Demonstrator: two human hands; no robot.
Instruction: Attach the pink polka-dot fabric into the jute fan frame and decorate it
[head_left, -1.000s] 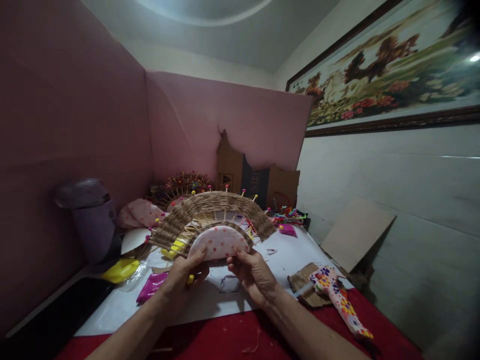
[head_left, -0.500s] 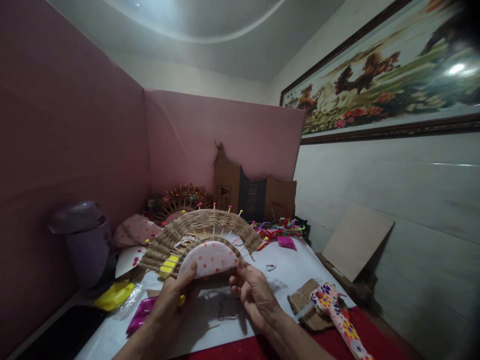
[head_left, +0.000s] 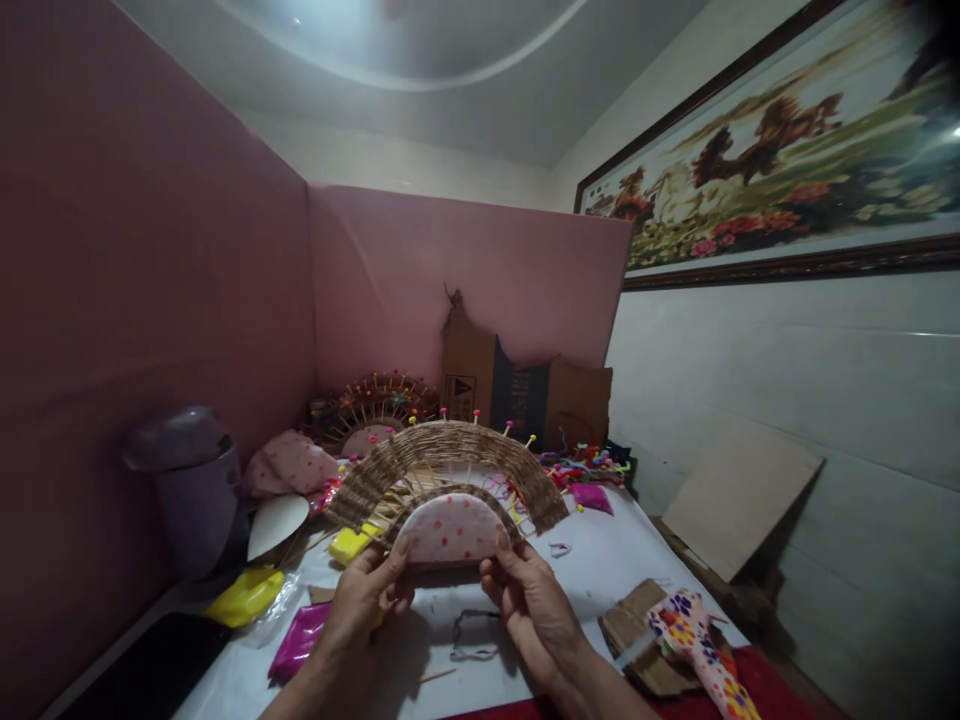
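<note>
Both hands hold up a half-round woven fan above the white table sheet. It has a pink dotted fabric centre, wooden sticks fanning outward with coloured bead tips, and a brown twine band woven across them. My left hand pinches the fabric base at its lower left. My right hand grips the base at its lower right, thumb on the front.
A second beaded fan stands at the back by cardboard boxes. Pink fabric pieces, a lilac bin, yellow and magenta packets, coloured pipe cleaners and a floral glue gun lie about.
The fan and both hands dipped a little, then shifted slightly right. The grip on the fabric base is the same throughout.
</note>
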